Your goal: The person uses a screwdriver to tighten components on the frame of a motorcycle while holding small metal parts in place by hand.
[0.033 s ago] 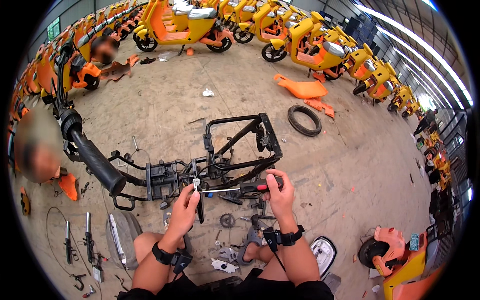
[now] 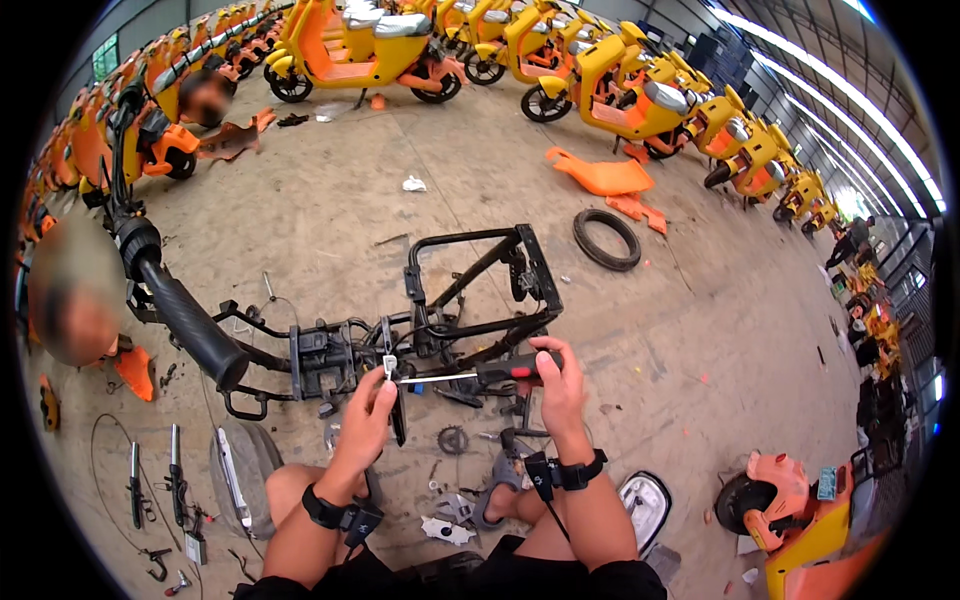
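My left hand pinches a small white part, with a dark narrow piece hanging below its fingers. My right hand grips a screwdriver by its black and red handle, the shaft horizontal and its tip at the white part; whether it touches is hard to tell. Behind both hands lies a bare black scooter frame, with a handlebar grip rising at the left. A toothed metal ring lies on the floor below, between my forearms.
Rows of yellow and orange scooters line the back and sides. An orange panel and tire lie right of the frame; long rods lie lower left. A scooter is at lower right. A person stands far right.
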A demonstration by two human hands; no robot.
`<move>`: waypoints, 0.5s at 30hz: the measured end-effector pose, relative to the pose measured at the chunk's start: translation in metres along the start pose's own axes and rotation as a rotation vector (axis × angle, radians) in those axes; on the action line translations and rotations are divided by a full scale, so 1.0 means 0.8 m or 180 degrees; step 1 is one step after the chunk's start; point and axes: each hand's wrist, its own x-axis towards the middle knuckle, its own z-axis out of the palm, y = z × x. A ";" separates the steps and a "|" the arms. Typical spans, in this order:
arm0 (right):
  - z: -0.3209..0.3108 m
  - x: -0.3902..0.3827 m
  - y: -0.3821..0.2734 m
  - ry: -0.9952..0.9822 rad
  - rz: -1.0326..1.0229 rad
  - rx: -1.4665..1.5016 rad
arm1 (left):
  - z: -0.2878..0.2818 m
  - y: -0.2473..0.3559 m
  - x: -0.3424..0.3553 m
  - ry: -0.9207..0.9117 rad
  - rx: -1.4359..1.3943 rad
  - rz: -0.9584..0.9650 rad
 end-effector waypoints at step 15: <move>0.009 0.001 0.003 -0.0270 -0.0602 0.0124 | -0.008 -0.010 0.008 0.0205 0.0167 0.0290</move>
